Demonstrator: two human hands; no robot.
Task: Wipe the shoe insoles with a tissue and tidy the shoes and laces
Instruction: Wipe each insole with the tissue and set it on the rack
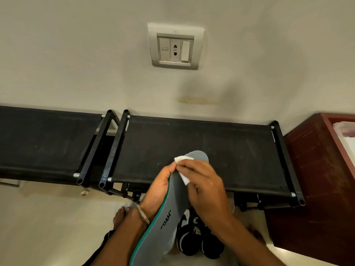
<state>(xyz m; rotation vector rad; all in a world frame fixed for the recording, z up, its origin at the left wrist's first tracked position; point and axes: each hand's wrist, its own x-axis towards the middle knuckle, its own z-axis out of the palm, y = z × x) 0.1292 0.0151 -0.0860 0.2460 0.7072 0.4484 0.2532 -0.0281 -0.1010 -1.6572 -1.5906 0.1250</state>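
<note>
**Insole up in both hands, tissue on its toe end**

Insole (pixel 169 217) front and centre: grey on its face, green along the edge, with dark lettering near the heel, and it's held up on a slant above the floor in front of the person. The left hand (pixel 159 187) grips it from the left side, fingers curled behind and the thumb hooked over the upper edge; a thin bangle (pixel 143 214) sits on that wrist. The right hand (pixel 203 185) lies across the grey face with its fingers curled onto a folded white tissue (pixel 184 169), pressing it flat against the insole close to the toe. White corners of the tissue poke out above and below the fingers.

Down below, a pair of black and white shoes (pixel 197 239) sits on the pale floor, side by side, partly hidden by the right forearm. A bare foot (pixel 120 214) shows just left of the left wrist. Behind the hands runs a black fabric shoe rack (pixel 221 148), its top shelf against the wall, a second rack (pixel 44 139) just beside it on the left. A switch plate (pixel 175 47) is on the wall above. A red-brown cabinet (pixel 311 169) stands to the right.
</note>
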